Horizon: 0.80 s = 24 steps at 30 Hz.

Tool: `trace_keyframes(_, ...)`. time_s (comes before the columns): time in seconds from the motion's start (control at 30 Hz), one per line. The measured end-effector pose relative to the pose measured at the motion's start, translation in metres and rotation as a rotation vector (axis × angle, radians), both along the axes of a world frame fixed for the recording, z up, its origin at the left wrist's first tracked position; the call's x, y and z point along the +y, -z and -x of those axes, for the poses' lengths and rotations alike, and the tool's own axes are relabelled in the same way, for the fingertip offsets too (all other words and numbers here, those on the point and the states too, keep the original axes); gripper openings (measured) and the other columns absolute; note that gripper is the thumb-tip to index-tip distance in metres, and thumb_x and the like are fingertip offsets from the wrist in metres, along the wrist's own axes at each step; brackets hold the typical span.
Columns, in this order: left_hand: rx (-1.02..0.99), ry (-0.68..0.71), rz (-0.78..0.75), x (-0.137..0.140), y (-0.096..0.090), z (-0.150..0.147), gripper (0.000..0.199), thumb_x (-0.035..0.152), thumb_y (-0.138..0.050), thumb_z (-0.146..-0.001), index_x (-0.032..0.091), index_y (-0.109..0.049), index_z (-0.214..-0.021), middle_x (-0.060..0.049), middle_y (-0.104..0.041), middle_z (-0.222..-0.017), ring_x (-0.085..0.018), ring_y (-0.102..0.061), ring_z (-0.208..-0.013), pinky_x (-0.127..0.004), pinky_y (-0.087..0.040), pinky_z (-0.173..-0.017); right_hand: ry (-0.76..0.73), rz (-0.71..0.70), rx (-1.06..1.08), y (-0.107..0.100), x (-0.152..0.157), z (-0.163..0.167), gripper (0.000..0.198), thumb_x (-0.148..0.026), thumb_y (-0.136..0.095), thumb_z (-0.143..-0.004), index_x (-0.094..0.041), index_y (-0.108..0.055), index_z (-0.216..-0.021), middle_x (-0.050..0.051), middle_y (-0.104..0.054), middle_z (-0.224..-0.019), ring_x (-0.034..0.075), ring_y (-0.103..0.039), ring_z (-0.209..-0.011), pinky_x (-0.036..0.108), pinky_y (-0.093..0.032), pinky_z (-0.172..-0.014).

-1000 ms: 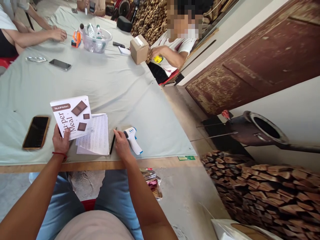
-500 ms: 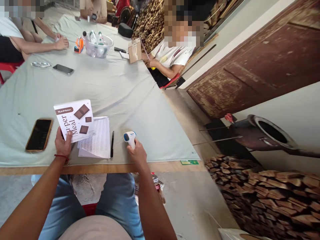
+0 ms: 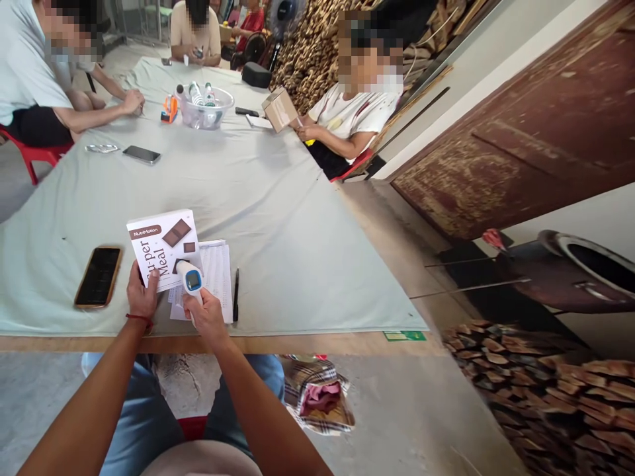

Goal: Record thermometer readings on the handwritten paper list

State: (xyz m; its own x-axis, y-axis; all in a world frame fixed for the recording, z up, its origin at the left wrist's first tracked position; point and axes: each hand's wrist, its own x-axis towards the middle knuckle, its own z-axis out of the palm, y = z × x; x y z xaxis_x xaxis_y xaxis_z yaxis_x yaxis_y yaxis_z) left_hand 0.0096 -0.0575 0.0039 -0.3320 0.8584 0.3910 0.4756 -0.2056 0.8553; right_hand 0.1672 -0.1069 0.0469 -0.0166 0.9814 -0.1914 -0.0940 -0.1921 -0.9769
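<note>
My left hand [image 3: 142, 291] grips the lower left corner of a white box [image 3: 159, 250] printed "NutriMotion" and brown chocolate squares. It is held tilted, above the table. My right hand [image 3: 207, 316] is wrapped round the handle of a white and blue infrared thermometer [image 3: 191, 277]. The thermometer's head is in front of the box's lower right part and hides some of it; whether they touch I cannot tell. Beneath lie handwritten paper sheets [image 3: 217, 277], with a black pen [image 3: 236, 295] along their right side. A phone in a tan case [image 3: 98, 277] lies to the left.
A plastic basin [image 3: 225, 100] with bottles, an orange tape dispenser [image 3: 169, 110] and another phone [image 3: 141, 155] are farther up the cloth-covered table [image 3: 297, 264]. One person at the right holds a cardboard box [image 3: 280, 110]; others sit at the left and far end. Firewood [image 3: 555, 390] is stacked right.
My right hand has brought the thermometer leftward from beside the pen to the front of the white box. The person at the right has tilted the cardboard box. The camera view has shifted slightly.
</note>
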Motion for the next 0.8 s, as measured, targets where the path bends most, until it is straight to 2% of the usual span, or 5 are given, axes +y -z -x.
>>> trace_keyframes(0.33, -0.001, 0.001, 0.007, 0.0, -0.001, -0.001, 0.052, 0.058, -0.051, -0.089, 0.015, -0.057, -0.118, -0.013, -0.071, -0.108, -0.025, -0.067, -0.094, -0.037, -0.053, -0.083, -0.021, -0.004, -0.077, 0.011, 0.003, 0.006, 0.026, -0.048, -0.054, -0.075, -0.023, -0.05, -0.068, -0.004, -0.051, -0.053, 0.013, -0.047, -0.052, 0.025, -0.039, -0.053)
trace_keyframes(0.63, 0.009, -0.006, 0.009, -0.001, -0.003, -0.002, 0.049, 0.058, -0.051, -0.089, 0.016, -0.058, -0.116, -0.012, -0.071, -0.105, -0.025, -0.067, -0.093, -0.037, -0.053, -0.08, -0.049, -0.008, -0.099, 0.007, 0.004, 0.003, 0.024, -0.046, -0.054, -0.076, -0.023, -0.05, -0.069, -0.004, -0.051, -0.055, 0.014, -0.05, -0.054, 0.026, -0.041, -0.054)
trace_keyframes(0.8, 0.019, -0.013, 0.016, -0.001, -0.002, -0.001, 0.05, 0.058, -0.05, -0.089, 0.016, -0.058, -0.115, -0.013, -0.071, -0.105, -0.026, -0.067, -0.093, -0.037, -0.053, -0.081, -0.015, -0.006, -0.086, 0.008, 0.003, 0.006, 0.024, -0.046, -0.054, -0.076, -0.024, -0.05, -0.068, -0.004, -0.051, -0.054, 0.014, -0.05, -0.053, 0.025, -0.042, -0.054)
